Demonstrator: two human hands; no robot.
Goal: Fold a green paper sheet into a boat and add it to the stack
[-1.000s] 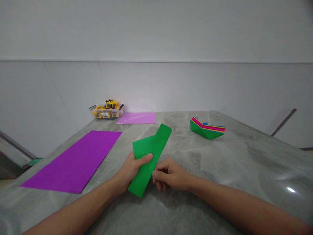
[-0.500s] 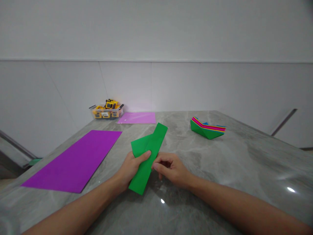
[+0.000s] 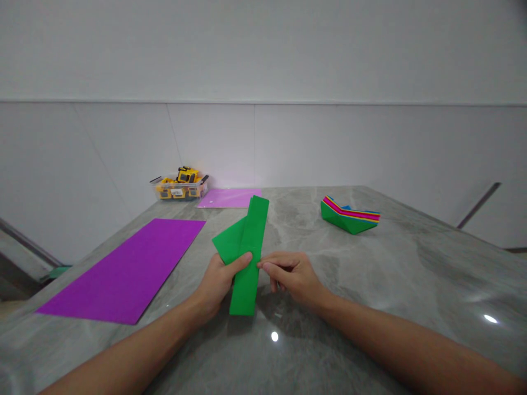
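Note:
A folded sheet of green paper (image 3: 252, 236) is held up over the table, its long strip standing nearly upright and a flap sticking out to the left. My left hand (image 3: 220, 277) grips it, thumb across the front and the other fingers hidden behind. At the strip's right edge, my right hand (image 3: 294, 277) is closed in a pinch, with thumb and forefinger tips at the paper. Further back on the right stands a folded paper boat (image 3: 349, 218), green below with pink, yellow and blue bands along its top.
A large purple sheet (image 3: 127, 271) lies on the grey marbled table (image 3: 395, 307) to the left. Behind it, a clear plastic box (image 3: 179, 189) holds yellow toy vehicles. A pale pink packet of paper (image 3: 230, 198) lies beside the box, near the white wall.
The green paper has turned anticlockwise, so its strip is now closer to upright. My right hand has shifted slightly along with its edge.

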